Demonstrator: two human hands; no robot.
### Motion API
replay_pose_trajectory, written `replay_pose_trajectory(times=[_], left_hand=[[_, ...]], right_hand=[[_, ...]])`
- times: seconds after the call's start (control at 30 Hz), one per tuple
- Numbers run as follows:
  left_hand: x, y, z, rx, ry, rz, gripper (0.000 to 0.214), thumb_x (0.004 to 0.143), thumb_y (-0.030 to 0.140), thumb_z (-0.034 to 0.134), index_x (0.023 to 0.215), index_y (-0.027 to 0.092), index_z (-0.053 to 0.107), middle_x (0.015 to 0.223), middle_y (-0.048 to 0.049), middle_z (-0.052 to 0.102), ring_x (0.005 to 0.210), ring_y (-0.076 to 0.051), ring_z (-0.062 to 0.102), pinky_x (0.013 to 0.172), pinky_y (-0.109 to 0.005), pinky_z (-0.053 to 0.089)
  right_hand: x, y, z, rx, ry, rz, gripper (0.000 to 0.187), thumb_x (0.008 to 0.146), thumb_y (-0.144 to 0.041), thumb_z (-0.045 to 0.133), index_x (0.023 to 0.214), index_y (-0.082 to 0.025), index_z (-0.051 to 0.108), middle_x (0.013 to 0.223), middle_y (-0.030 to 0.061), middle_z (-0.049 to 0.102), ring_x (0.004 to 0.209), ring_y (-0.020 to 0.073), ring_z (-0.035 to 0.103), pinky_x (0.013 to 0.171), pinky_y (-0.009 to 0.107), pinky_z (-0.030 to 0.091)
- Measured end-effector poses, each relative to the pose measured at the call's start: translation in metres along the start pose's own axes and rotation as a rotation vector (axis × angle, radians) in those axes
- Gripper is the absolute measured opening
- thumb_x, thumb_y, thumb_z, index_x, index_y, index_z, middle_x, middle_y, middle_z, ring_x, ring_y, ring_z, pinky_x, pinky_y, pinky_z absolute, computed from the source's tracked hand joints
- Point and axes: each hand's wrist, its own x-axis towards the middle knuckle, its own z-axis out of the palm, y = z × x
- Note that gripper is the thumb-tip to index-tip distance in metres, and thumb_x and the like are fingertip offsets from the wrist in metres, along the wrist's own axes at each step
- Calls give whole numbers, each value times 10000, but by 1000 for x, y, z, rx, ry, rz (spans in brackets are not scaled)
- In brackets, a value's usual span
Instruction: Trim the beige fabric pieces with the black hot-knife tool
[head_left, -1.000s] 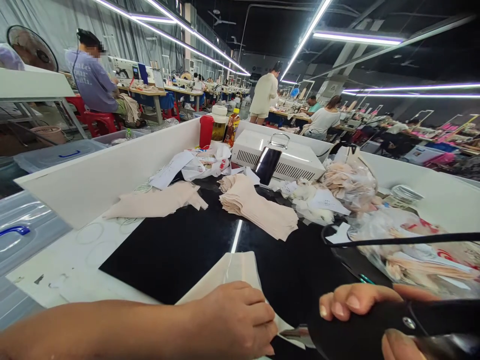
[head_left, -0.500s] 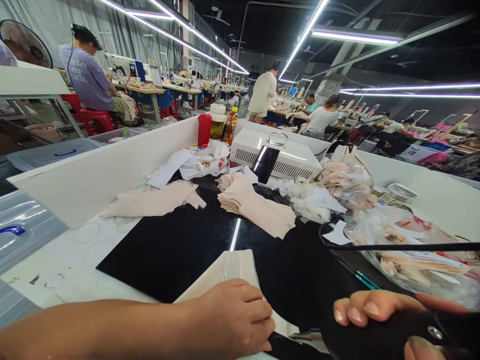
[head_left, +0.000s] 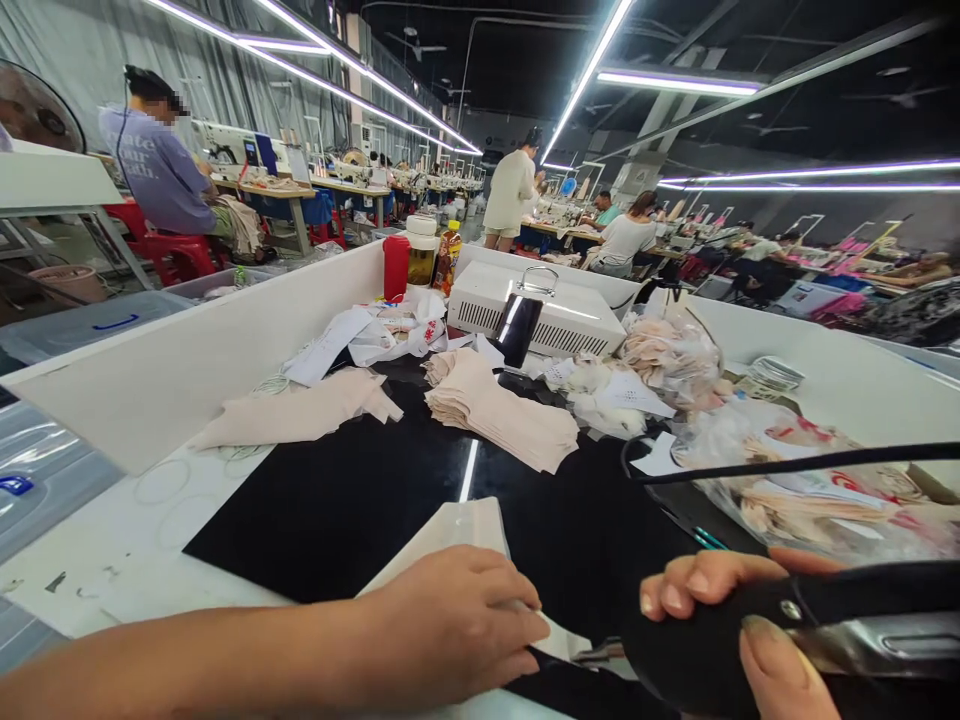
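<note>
My left hand (head_left: 457, 625) lies with fingers curled and pressed down on a pale beige fabric piece (head_left: 450, 530) at the near edge of the black mat (head_left: 337, 500). My right hand (head_left: 735, 640) is wrapped round the black handle of a corded tool (head_left: 825, 620), whose metal tip points toward the fabric beside my left fingers. A black cord (head_left: 787, 465) runs from it across the right side. Further back on the mat lies a stack of beige fabric pieces (head_left: 499, 410), and a single beige piece (head_left: 292, 415) lies to the left.
A white box unit with a handle (head_left: 555, 310) stands at the back, with a red bottle (head_left: 395, 268) and jars beside it. Clear bags of fabric (head_left: 810, 480) crowd the right. White walls (head_left: 187, 360) ring the table. Other people sit at sewing stations behind.
My right hand with the tool has risen slightly and shifted left toward the fabric. The view has drifted a little; my left hand stays on the fabric.
</note>
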Motion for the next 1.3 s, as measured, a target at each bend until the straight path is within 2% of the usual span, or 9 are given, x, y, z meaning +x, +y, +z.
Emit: replay_pose_trajectory(times=[0.17,0.3,0.43,0.53,0.63,0.73,0.9,1.1,1.3], left_hand=[[-1,-19,-17,-120,34,-156,203,1146,222,586,1180,178,781,1231,-54,776,1067,-172,760,986,-274,596],[-3,-27,-22,-10,-78,-156,163,1102,141,625,1090,173,784,1156,-45,779,1030,-186,746,949,-282,593],[-3,-17,-27,121,-216,-191,108,1044,98,673,1038,162,760,1124,-59,756,976,-201,739,893,-302,599],[1,-8,-37,141,-320,-263,120,1023,157,717,907,177,741,1029,-32,730,808,-179,725,757,-284,579],[13,-10,-47,128,-349,-332,121,1065,264,700,987,200,765,1016,-15,720,693,-157,702,691,-277,556],[31,-25,-47,104,-279,-300,176,1033,302,788,1149,186,728,1140,-46,743,963,-219,767,886,-311,598],[48,-59,-27,-147,-241,-163,500,898,337,938,1266,166,646,1340,-113,733,1405,-285,635,1186,-405,522],[36,-73,-16,-213,-362,-256,544,903,434,919,1325,241,636,1473,-127,696,1612,-423,416,1273,-774,281],[30,-69,-25,-194,-392,-272,483,905,455,916,1236,239,638,1641,-114,580,1638,-444,350,1252,-850,203]], right_hand=[[12,-8,18,-83,126,-44,486,751,-415,985,1091,-283,664,776,-16,674,682,214,657,595,387,637],[33,2,17,-73,157,-105,482,766,-418,982,1083,-259,655,785,-22,695,668,195,667,592,347,620],[44,9,18,-57,177,-117,505,775,-444,975,1109,-262,643,816,-28,703,664,183,663,610,339,615],[40,12,22,-61,164,-101,531,773,-474,974,1121,-257,637,811,-22,710,669,200,680,632,367,616],[33,16,24,-80,138,-77,552,781,-501,968,1142,-242,641,812,-2,726,643,213,693,623,383,614],[31,20,28,-85,120,-72,561,792,-504,961,1167,-243,636,828,-2,737,613,204,694,625,380,618],[35,24,40,-60,79,-76,516,807,-483,949,1152,-268,630,833,-15,737,603,199,692,603,365,626],[38,28,51,-19,68,-74,496,814,-450,939,1151,-271,622,832,2,755,592,210,701,569,351,626],[37,31,61,22,49,-77,463,827,-426,930,1141,-267,629,836,-6,740,595,197,695,582,351,643]])
